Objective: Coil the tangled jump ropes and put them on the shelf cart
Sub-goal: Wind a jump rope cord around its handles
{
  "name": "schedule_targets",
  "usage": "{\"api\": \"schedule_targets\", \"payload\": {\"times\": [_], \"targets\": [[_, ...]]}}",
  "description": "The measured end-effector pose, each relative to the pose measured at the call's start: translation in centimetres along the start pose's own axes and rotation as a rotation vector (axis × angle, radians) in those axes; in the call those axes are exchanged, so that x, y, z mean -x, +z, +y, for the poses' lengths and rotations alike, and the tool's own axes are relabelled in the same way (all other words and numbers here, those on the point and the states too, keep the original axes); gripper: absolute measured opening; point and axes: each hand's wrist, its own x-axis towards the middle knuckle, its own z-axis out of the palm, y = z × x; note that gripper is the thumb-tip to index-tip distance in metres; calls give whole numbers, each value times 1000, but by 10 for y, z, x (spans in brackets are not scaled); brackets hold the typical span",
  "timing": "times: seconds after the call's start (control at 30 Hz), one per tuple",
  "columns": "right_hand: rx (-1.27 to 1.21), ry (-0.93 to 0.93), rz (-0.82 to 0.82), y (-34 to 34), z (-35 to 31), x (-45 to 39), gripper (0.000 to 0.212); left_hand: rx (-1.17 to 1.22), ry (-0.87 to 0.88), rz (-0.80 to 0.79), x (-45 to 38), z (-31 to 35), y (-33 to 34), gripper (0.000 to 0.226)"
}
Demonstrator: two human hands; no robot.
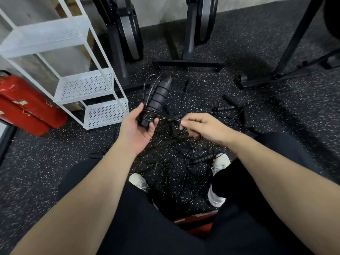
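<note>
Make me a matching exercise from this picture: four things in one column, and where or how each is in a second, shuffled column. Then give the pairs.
Things
1. jump rope handles
2. cord end
3. shelf cart
4. tangled ropes

Places or states
A. standing white at the left, beside a red cylinder
B. spread on the speckled floor between the person's shoes
C. pinched in the right hand
D. gripped together in the left hand, cord wound round them

Pairs: 1-D, 2-C, 3-A, 4-B
</note>
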Motion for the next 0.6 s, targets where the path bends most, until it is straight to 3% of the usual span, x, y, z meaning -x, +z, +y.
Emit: {"api": "schedule_targets", "payload": {"times": [0.13, 0.27, 0.4, 0.5, 0.6], "targets": [[-13, 57, -85, -7, 8, -2, 24, 18, -69, -41, 1, -2, -1, 26], [99, 220, -190, -8, 14, -2, 43, -26, -144, -184, 1, -4, -3, 39], [-7, 191, -297, -22, 17, -1, 40, -53, -194, -294, -3, -1, -10, 55], [-42, 195, -177, -25, 20, -2, 39, -137, -249, -382, 3, -1, -8, 49], [67, 197, -94, -16, 23, -4, 43, -283, -317, -364, 6, -8, -5, 45]]}}
